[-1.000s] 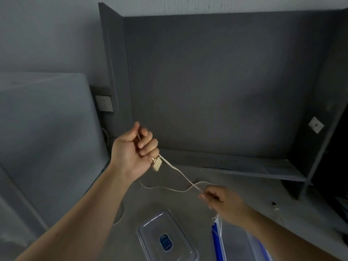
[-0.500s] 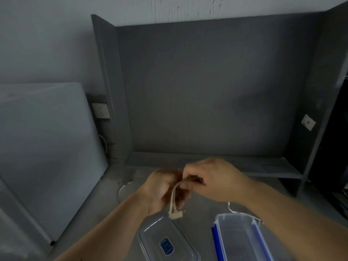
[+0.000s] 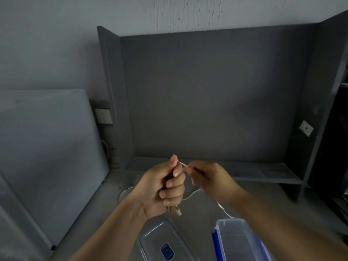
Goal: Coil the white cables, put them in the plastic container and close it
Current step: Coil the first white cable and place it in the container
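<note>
Head view: left hand (image 3: 163, 187) clenches the white cable (image 3: 190, 194), plug poking out below; right hand (image 3: 211, 179) pinches the cable beside it. Open plastic container (image 3: 237, 240) sits near right, lid (image 3: 165, 242) left of it.

A grey desk (image 3: 263, 202) is carrying everything here. A clear lid (image 3: 165, 240) is lying flat at the near side, and an open plastic container (image 3: 235, 222) with blue clips is sitting just to its right, apart from it. Slack white cable (image 3: 224, 210) is trailing across the surface behind them, and a low grey shelf (image 3: 263, 171) is standing along the back.
</note>
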